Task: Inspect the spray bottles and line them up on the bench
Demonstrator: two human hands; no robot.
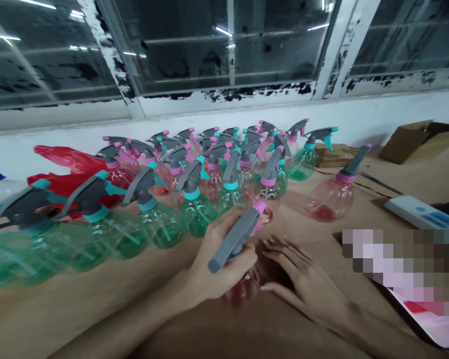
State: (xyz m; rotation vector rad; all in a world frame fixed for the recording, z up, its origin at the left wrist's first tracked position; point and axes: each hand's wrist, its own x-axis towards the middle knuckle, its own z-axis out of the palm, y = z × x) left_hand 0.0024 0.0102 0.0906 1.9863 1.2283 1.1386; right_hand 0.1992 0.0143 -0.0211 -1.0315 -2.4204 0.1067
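Observation:
My left hand (224,259) is wrapped round the grey trigger head of a pink spray bottle (243,289) that stands on the wooden table (97,304) in front of me. My right hand (303,279) lies just to the right of that bottle, fingers stretched out and slightly spread, fingertips near or touching its pink body. Behind them stands a crowd of several green spray bottles (196,209) and pink ones, all with grey trigger heads.
A single pink spray bottle (331,197) stands apart on the right. A white device (421,212) and a cardboard box (421,139) lie at the far right. A red plastic bag (65,172) sits at the back left under the window wall.

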